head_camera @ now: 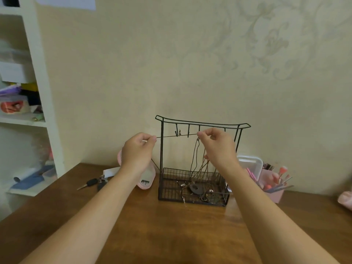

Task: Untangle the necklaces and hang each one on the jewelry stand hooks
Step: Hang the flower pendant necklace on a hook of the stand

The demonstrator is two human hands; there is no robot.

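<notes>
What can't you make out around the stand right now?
Head view only:
- Whether the chain sits on a hook: too thin.
- Stand right hooks: behind right hand.
- Basket tangle: too small.
- Left hand grip: fingertips curled away.

Single head cam, wide-angle, no second view. Looks forward and slightly down across the tabletop (152,225) toward the wall (171,63). Both forearms enter from the bottom corners; hands sit mid-frame, close. Stand (202,123) is centred, just past the hands, against the wall. Shelf (40,73) bows at the left edge from lens distortion.
</notes>
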